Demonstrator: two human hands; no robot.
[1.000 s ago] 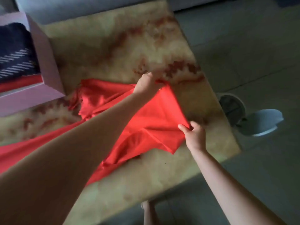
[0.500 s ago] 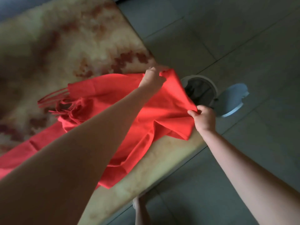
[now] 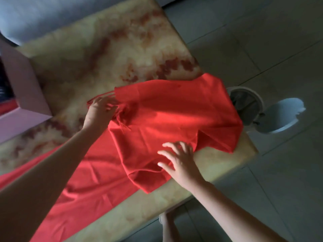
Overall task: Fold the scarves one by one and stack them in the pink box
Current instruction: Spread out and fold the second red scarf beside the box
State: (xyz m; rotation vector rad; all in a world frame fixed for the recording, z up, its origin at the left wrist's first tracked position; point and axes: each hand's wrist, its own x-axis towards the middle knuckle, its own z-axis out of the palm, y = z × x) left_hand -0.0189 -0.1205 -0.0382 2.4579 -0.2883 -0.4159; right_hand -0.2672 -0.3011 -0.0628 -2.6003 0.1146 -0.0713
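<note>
1. Head view shows a red scarf (image 3: 174, 123) lying on a yellow, red-veined table (image 3: 104, 58).
2. Scarf position: the doubled-over part lies at the right end of the table, and its far right corner hangs past the table edge. A single layer runs from it toward the near left and out of the picture.
3. Fringe (image 3: 120, 114): loose strands sit at the left edge of the doubled-over part.
4. Left hand (image 3: 99, 110): fingers straight and spread wide, holding nothing, placed at the fringe. Blur hides whether the fingertips touch the strands.
5. Right hand (image 3: 180, 159): fingers spread wide, palm down, resting flat on the near edge of the doubled-over part. No cloth is pinched.
6. Pink box (image 3: 26, 84): stands on the table at the far left, well apart from the doubled-over part. Dark cloth and red cloth show inside it at the picture edge.
7. Bin (image 3: 248, 105): stands on the tiled floor just beside the right end of the table, with its pale lid (image 3: 283, 116) swung open to the right.
8. Grey sofa (image 3: 52, 14): lies beyond the far edge of the table.
</note>
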